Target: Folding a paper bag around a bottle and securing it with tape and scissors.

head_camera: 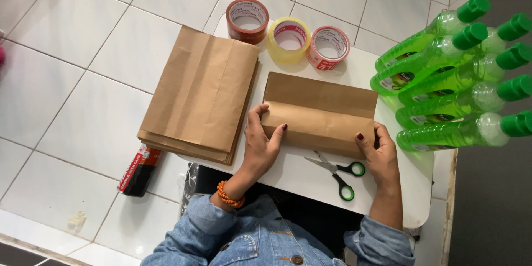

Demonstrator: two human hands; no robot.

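A brown paper bag (320,112) lies flat on the small white table (293,174), its lower part folded up over itself. My left hand (261,141) grips the bag's left end, thumb on top of the fold. My right hand (382,154) grips the right end, thumb pressed on the paper. Green-handled scissors (337,173) lie on the table just below the bag, between my hands.
A stack of brown paper bags (200,95) overhangs the table's left side. Three tape rolls (288,36) sit at the far edge. Several green bottles (449,77) with green caps stand at the right. A red and black roll (138,170) lies on the tiled floor.
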